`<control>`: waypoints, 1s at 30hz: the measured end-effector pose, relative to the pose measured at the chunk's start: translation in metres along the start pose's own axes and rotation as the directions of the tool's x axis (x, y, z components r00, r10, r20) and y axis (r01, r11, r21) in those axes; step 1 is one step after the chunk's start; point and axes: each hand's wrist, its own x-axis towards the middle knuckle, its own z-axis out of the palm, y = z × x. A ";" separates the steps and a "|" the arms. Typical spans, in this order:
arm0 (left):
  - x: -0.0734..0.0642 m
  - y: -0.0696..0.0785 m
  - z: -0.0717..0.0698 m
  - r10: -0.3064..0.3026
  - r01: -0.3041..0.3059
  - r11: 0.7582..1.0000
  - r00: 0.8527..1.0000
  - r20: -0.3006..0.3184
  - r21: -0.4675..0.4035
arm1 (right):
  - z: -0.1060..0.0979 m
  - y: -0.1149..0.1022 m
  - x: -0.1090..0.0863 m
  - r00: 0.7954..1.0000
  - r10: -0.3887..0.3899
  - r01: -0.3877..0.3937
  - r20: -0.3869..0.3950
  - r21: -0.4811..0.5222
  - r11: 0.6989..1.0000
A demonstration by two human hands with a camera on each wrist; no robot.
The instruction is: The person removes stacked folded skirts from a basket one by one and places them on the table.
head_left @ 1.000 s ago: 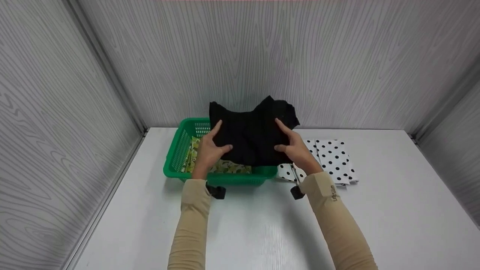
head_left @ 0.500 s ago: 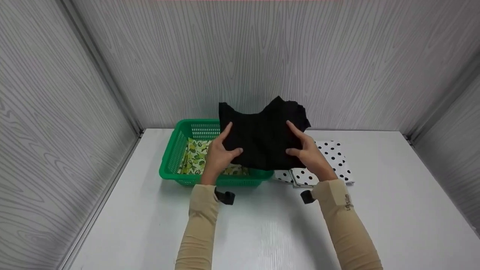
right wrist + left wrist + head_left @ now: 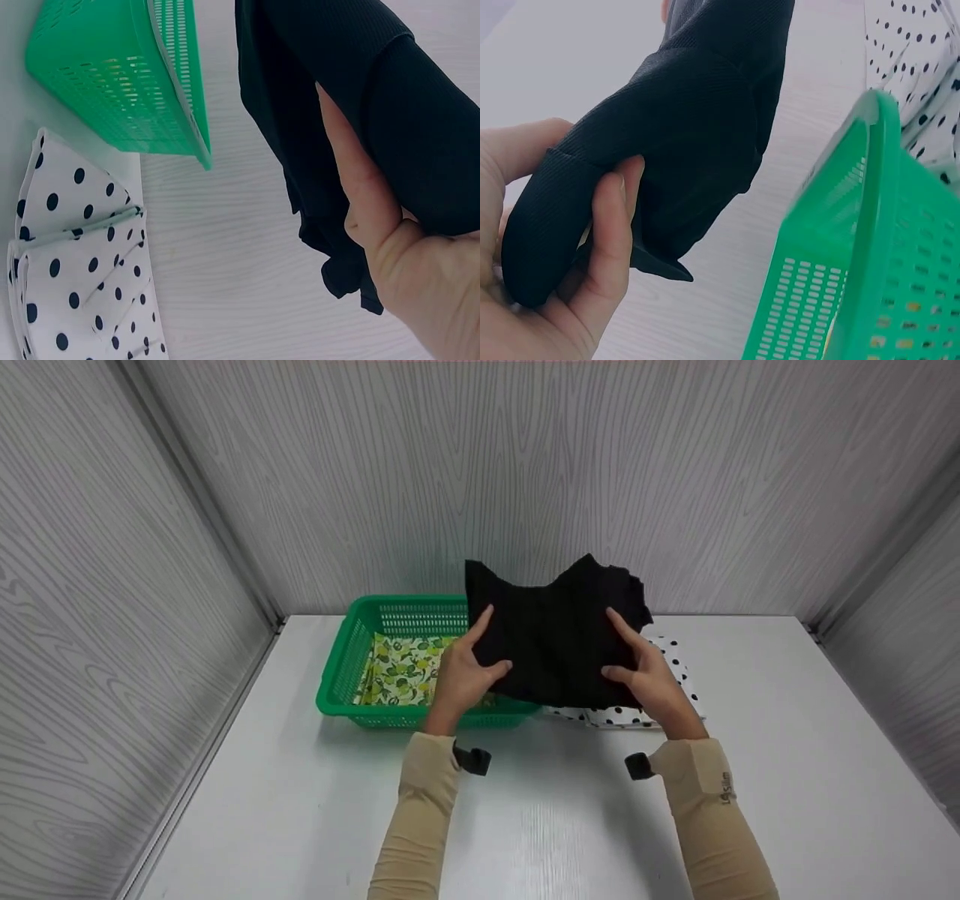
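A folded black cloth (image 3: 551,637) is held up between my two hands, overlapping the right part of the green basket (image 3: 335,664) in the head view. My left hand (image 3: 461,675) grips its left side, thumb in front; in the left wrist view the fingers (image 3: 611,240) curl round the folded edge. On the right side, my right hand (image 3: 651,679) pinches the cloth, and the right wrist view shows a finger (image 3: 360,176) under its fold. Loose ends of the black cloth hang down there.
Inside the basket lies a yellow-green lemon-print cloth (image 3: 401,671). Folded white cloth with black polka dots (image 3: 622,717) rests on the white table (image 3: 772,720) right of the basket, partly hidden by the black cloth. Grey wood-grain panels (image 3: 480,472) enclose the back and sides.
Both hands have carried the black cloth to the right and slightly down in the head view, uncovering more of the basket and covering more of the polka-dot cloth. The grip looks unchanged.
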 end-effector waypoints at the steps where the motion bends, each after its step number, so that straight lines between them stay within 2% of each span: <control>1: -0.001 0.001 0.002 0.003 -0.003 1.000 1.000 0.002 -0.006 | -0.002 0.000 -0.002 1.000 -0.001 0.001 -0.001 -0.002 1.000; 7: -0.006 0.003 0.014 0.016 -0.016 1.000 1.000 0.027 -0.007 | -0.011 -0.001 -0.016 1.000 -0.013 0.013 -0.005 -0.032 0.999; 14: -0.014 0.003 0.028 0.070 -0.069 0.997 0.997 0.041 -0.022 | -0.018 0.004 -0.036 0.999 -0.020 0.019 -0.026 -0.043 0.999; 22: -0.027 0.006 0.044 0.017 -0.014 0.999 0.998 0.061 -0.044 | -0.028 0.016 -0.060 0.998 -0.029 0.028 -0.056 -0.018 0.999; 30: -0.031 0.010 0.056 0.050 -0.049 0.999 0.996 0.073 -0.006 | -0.037 0.019 -0.073 0.997 -0.039 0.034 -0.069 -0.069 0.997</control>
